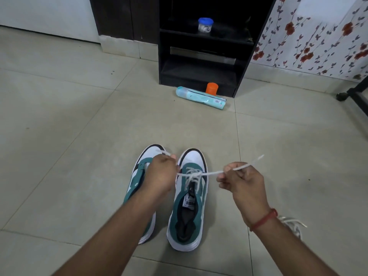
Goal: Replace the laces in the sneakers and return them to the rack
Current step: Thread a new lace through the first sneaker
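Teal-and-white sneakers (187, 200) with white laces (194, 174) sit at six o'clock, a black rack (201, 56) and orange cap (212, 88) at twelve.

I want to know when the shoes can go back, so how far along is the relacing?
Done: the right-hand sneaker already has a white lace threaded through its eyelets. In hand: the left hand and right hand each grip a lace end, pulling it taut sideways. Left: the left-hand sneaker is mostly hidden behind the left arm, so its lacing is unclear. Both sneakers sit on the floor, away from the rack.
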